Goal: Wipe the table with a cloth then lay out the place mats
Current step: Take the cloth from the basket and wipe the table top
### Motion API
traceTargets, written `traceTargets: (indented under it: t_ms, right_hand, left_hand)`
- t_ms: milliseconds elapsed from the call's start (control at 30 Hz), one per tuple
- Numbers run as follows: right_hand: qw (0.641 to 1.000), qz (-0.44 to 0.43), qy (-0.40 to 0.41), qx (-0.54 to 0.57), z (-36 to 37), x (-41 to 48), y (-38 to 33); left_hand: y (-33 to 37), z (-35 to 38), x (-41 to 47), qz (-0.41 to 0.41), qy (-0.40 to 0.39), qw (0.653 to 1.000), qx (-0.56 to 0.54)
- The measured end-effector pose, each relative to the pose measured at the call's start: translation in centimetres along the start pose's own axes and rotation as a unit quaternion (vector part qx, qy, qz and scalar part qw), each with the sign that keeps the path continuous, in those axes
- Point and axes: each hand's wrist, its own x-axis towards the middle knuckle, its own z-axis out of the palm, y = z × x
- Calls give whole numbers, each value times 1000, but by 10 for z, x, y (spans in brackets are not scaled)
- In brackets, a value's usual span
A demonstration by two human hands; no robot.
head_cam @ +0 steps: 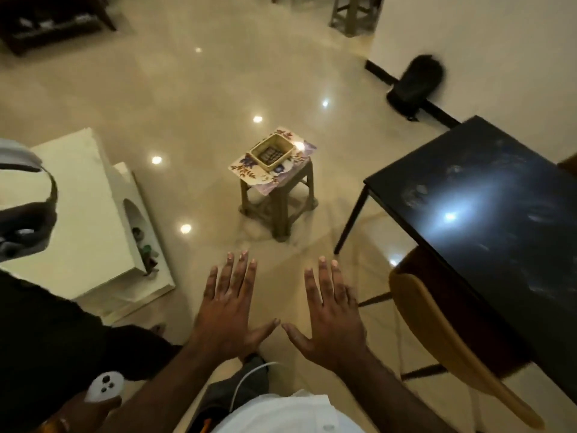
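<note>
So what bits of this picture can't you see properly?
All in the head view:
- Black table: cut off by the right edge; a light's glare hides part of its top.
- Place mats on the stool: the tray covers their middle; how many is unclear.
- Dark thing inside the tray: too small to name.
- Black shape by the wall: blurred.

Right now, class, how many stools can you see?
2. The near stool stands mid-floor, bearing floral mats and a tray; the far stool is at the top edge, partly cut off. Others may be hidden.
</note>
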Motion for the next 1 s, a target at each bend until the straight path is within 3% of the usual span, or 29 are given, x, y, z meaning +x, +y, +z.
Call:
traceTargets:
  t_ms: [267,600,1000]
  right_hand:
    - [998,-52,-33,-19,17,126,-68]
    - [997,-53,-39,-31,26,280,-138]
    - [996,-82,-9,-23,44,508,-150]
  left_hand:
    - [-117,1,28,-92,-6,995,-43]
    - [-239,-17,111,-131,14,989,-70]
    - [-368,-27,270,-170,16,984,-43]
